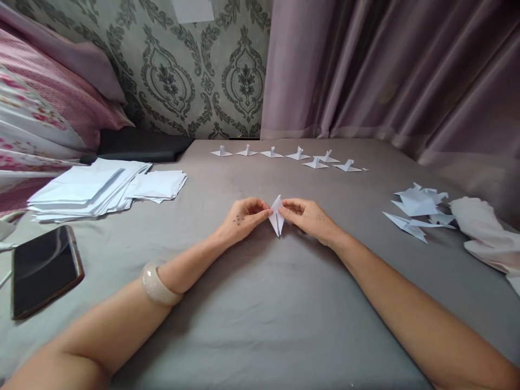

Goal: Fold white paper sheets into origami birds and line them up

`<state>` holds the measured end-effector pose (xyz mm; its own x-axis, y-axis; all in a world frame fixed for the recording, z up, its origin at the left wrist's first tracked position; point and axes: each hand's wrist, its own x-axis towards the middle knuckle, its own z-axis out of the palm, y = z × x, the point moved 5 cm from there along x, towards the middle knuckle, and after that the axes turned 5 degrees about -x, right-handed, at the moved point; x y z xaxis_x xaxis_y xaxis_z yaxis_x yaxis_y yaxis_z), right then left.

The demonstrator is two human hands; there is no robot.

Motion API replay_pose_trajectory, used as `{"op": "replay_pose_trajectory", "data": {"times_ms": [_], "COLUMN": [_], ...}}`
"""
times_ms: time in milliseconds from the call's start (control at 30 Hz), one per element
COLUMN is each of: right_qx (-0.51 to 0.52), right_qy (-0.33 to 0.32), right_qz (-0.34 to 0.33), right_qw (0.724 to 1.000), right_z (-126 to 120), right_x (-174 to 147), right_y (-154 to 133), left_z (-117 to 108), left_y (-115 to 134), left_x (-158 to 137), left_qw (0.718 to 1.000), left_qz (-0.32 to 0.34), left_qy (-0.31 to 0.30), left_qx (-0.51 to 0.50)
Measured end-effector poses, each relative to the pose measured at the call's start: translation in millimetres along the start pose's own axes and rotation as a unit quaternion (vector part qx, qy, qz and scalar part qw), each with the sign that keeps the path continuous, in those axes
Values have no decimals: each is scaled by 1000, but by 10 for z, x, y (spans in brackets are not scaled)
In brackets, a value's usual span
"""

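A small piece of white paper folded into a narrow diamond [277, 215] is held upright just over the grey cloth, with a slit running down its lower half. My left hand [245, 215] pinches its left corner between thumb and fingers. On the opposite corner, my right hand [305, 216] has the same kind of pinch. Both hands are close together in the middle of the view, and the fingertips cover the diamond's side corners.
Several folded paper birds [273, 152] stand in a row at the back. Stacks of white paper [81, 187] and a phone [45, 271] lie at left. More folded paper pieces [418, 201] are heaped at right beside a crumpled white cloth [485, 230]. Curtains [345, 65] hang behind.
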<state>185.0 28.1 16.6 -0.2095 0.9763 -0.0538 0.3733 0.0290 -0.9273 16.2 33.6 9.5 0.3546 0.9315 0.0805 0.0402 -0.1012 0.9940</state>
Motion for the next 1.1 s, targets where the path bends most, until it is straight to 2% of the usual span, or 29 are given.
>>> {"op": "replay_pose_trajectory", "data": {"times_ms": [100,233,367,467,567,633,667,733,800,900,967,1033,1100], "right_qx": [53,159,256,256,175,70,7,-118,-223,-351,-427,-479,-488], "right_qy": [-49,-59,-51,-63,-30,53,102,176,201,194,166,117,71], "right_qz": [-12,2,35,35,6,-56,-100,-194,-260,-292,-291,-284,-268], "right_qw": [997,985,965,964,984,995,990,958,918,868,840,822,828], "right_z": [59,102,144,188,177,102,62,20,38,90,132,178,201], "right_x": [-38,-44,-58,-73,-58,-51,-62,-117,-177,-231,-239,-231,-219], "right_y": [-61,-82,-80,-92,-89,-117,-153,-244,-311,-342,-324,-282,-230], "left_z": [44,36,65,90,57,1,-18,-14,35,106,141,174,179], "left_y": [75,137,154,180,236,316,364,442,466,451,417,351,280], "left_x": [-9,-33,-55,-65,-81,-112,-138,-195,-230,-242,-226,-204,-186], "left_qw": [998,987,990,992,998,984,964,905,847,785,764,764,787], "left_qz": [10,-6,-30,-14,44,126,175,263,315,336,320,285,241], "left_qy": [5,51,26,7,37,89,114,135,108,56,19,-38,-85], "left_qx": [-66,-151,-138,-123,-31,93,166,306,414,517,560,577,562]}}
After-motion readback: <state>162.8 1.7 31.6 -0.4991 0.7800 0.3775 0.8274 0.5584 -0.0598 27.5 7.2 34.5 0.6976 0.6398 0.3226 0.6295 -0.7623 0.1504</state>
